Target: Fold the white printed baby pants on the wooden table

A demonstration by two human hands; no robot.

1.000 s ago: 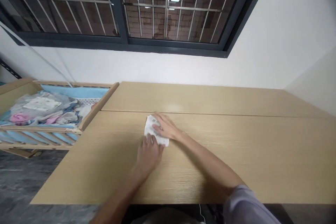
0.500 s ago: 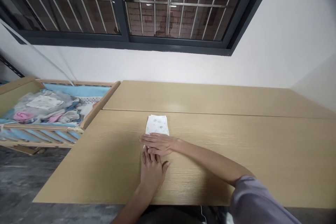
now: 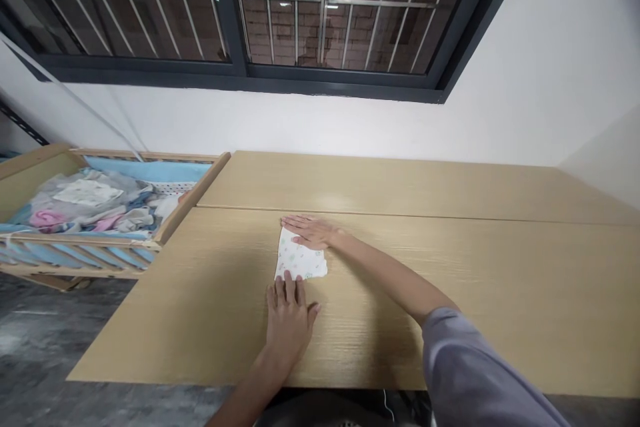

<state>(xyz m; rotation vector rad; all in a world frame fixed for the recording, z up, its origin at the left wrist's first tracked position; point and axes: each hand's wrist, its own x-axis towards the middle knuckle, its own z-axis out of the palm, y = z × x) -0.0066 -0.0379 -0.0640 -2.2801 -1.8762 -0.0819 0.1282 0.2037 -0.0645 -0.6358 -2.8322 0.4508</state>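
Looking down past one dark metal-framed window [image 3: 235,77] along the top, two panes showing, steel bars crossing the glass, rough brick beyond, set into a smooth white wall [image 3: 500,127]

Seeing one pale wood-grain table [image 3: 450,187] spanning most of the view, two flat panels meeting along a straight seam, and one slatted wooden crib [image 3: 193,197] just beside its left corner, blue padding lining the inside, soft bunched clothes [image 3: 100,210] filling it, including one pink garment [image 3: 45,219]

Showing one thin white cloth [image 3: 300,260] mid-table, just below the seam, small green print, folded into a rough triangle, tip up

Pressing the right hand [image 3: 310,232] palm-down on the cloth's upper tip, fingers flat, open, gripping nothing, grey sleeve [image 3: 465,367] covering the upper arm

Resting the left hand [image 3: 289,323] open on the table, fingertips touching the cloth's lower edge, no pinch
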